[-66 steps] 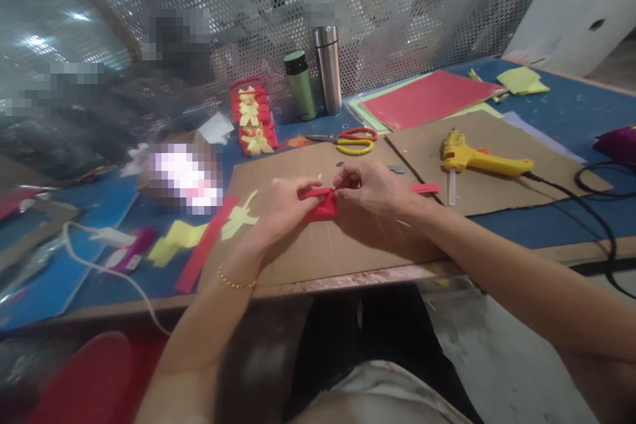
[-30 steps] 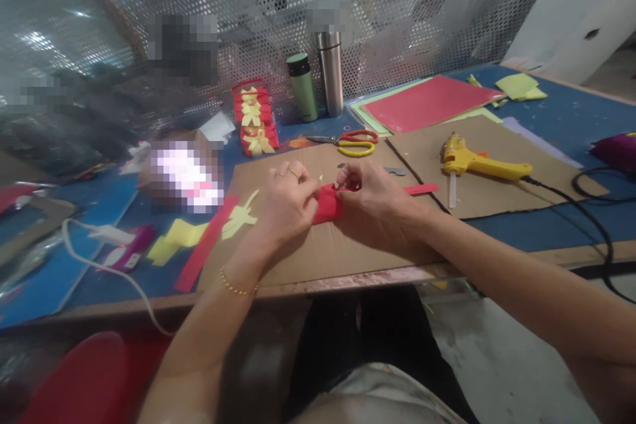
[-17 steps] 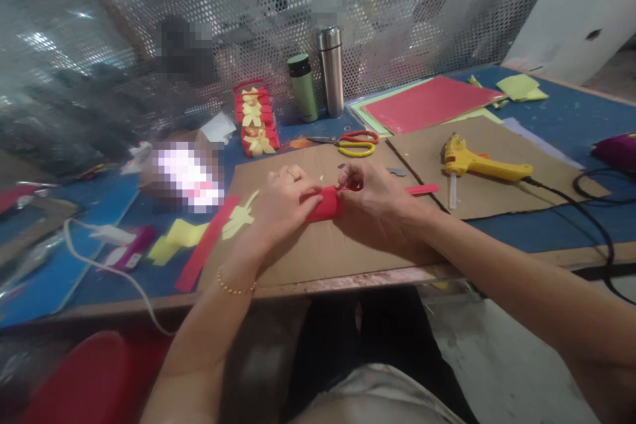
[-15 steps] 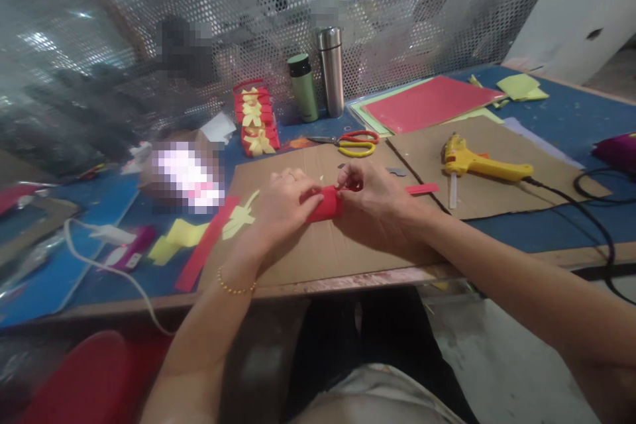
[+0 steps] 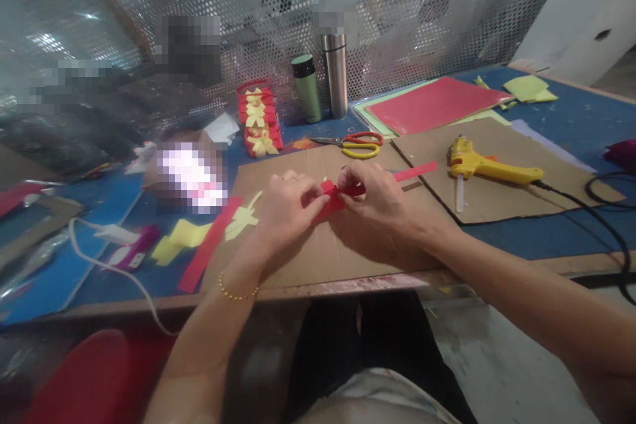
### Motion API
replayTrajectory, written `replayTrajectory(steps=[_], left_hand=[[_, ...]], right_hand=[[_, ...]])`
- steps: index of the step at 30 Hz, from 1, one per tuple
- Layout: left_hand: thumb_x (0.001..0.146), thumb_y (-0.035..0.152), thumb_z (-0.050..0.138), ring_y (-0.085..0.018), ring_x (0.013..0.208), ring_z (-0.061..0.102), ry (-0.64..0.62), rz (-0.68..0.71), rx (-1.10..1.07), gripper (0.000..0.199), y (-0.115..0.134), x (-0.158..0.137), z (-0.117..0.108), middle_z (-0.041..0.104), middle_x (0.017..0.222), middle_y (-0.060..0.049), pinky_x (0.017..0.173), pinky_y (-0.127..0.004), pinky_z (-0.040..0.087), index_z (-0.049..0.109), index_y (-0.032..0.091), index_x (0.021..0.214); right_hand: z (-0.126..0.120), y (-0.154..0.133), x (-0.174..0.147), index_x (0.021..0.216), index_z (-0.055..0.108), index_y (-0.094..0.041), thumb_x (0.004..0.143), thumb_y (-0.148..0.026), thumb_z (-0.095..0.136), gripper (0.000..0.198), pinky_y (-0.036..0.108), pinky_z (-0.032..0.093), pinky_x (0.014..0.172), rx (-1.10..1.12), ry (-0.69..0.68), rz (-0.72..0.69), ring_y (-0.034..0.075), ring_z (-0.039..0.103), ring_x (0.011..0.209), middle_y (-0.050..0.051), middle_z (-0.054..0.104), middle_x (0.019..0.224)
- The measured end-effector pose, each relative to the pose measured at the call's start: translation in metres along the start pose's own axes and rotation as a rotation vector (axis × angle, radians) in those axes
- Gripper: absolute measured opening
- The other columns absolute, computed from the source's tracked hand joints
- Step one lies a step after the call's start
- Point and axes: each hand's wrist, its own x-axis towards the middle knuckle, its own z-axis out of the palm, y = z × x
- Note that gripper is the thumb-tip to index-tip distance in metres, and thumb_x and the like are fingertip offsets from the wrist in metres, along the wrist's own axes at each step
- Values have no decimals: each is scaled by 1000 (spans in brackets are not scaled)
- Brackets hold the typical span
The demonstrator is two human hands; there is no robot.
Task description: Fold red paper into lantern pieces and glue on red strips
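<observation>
Both my hands are closed on a small folded red paper piece (image 5: 332,207) over the cardboard sheet (image 5: 293,258). My left hand (image 5: 291,209) pinches its left side between thumb and fingers. The fingertips of my right hand (image 5: 380,202) grip the right side, covering part of the fold. A narrow red paper strip (image 5: 416,172) sticks out beyond my right hand; whether it joins the folded piece is hidden. To the left of my left hand lies a pale yellow paper bow (image 5: 243,217), beside a long red paper strip (image 5: 211,245).
Scissors (image 5: 355,143) lie at the cardboard's back edge. A yellow glue gun (image 5: 497,167) with a black cord rests on the right. Red pieces with yellow bows (image 5: 261,122), a green flask (image 5: 307,89) and a steel flask (image 5: 336,76) stand behind. Red sheets (image 5: 437,105) lie back right.
The folded red paper has been turned and now shows less of its face. The strip by my right hand has tilted upward and shows more. My right fingers have closed further over the fold.
</observation>
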Motion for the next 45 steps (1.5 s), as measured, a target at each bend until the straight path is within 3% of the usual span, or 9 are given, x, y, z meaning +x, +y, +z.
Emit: replayTrajectory(steps=[7,17,21,24,27,29,32,36,45], left_hand=[[97,36,64,-27,90,57,1,4,-19,20,2,-1,1,70,77,-5,93,-49,42,82,30,91],[94,27,65,-25,87,59,-17,-56,-108,18,2,1,2,69,79,-4,89,-49,47,81,28,86],[92,30,65,-23,87,60,-4,-167,-278,18,0,1,-4,67,81,-4,82,-42,51,80,26,83],[89,30,67,-20,83,60,23,-253,-435,17,0,1,-9,66,82,-3,77,-38,53,80,24,82],[87,30,70,-18,80,59,73,-320,-537,14,1,2,-12,65,82,-3,74,-36,54,80,22,82],[86,29,71,-17,78,59,84,-329,-576,13,1,3,-11,66,81,-3,74,-35,54,80,22,81],[86,31,72,-16,74,57,49,-328,-605,13,2,3,-9,66,78,-1,72,-33,51,79,22,79],[86,33,72,-15,69,54,-8,-331,-574,16,7,1,-7,64,74,0,67,-32,46,78,22,75],[86,32,70,-14,71,54,-24,-345,-643,18,13,2,-5,66,78,-2,66,-29,40,82,19,85]], right_hand=[[-2,-11,-5,79,53,-24,82,-20,73,21,35,42,79,-38,14,-76,20,57,80,2,66,81],[-6,-11,-1,85,61,-23,90,-19,64,7,40,41,88,-105,-45,-160,23,62,86,5,70,86],[-21,-13,-2,92,67,-24,97,-26,58,10,47,39,96,-253,166,-267,27,64,98,9,74,100],[-33,-16,-4,91,68,-25,100,-32,56,16,51,38,100,-297,369,-222,31,63,106,12,74,107],[-35,-17,-5,86,69,-24,99,-34,57,20,45,46,88,-130,311,-128,26,63,88,9,72,89],[-30,-16,-4,88,71,-23,98,-35,59,20,38,48,76,65,146,-27,21,61,75,6,71,81],[-19,-14,-1,91,74,-21,94,-44,64,25,32,48,68,383,-52,124,18,63,74,5,74,84],[-9,-10,3,85,76,-18,80,-52,76,34,29,46,61,631,-47,256,16,61,69,4,72,76],[-7,-14,4,70,75,-17,72,-44,78,27,26,41,52,673,14,310,12,51,55,1,65,60]])
